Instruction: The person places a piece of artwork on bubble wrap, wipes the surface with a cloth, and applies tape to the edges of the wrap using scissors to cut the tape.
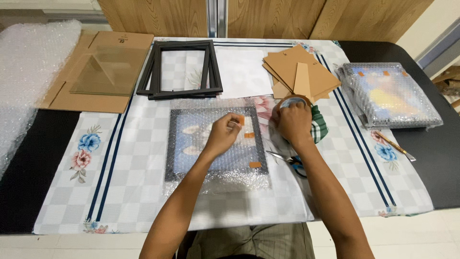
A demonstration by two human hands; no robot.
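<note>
A dark picture frame wrapped in bubble wrap (215, 144) lies in front of me on the checked tablecloth (134, 182). Orange tape pieces (249, 135) sit along its right side. My left hand (222, 134) rests on the wrap, its fingertips pinching the end of a tape strip by the top right corner. My right hand (293, 122) grips a roll of tape (291, 101) just right of the frame, above a green checked cloth (318, 125).
Scissors (287, 159) lie under my right forearm. Empty black frames (181, 69) and white paper (242, 72) are behind, brown backing boards (302, 72) to the right, a wrapped pile of frames (390, 96) far right, a glass pane on cardboard (103, 72) left.
</note>
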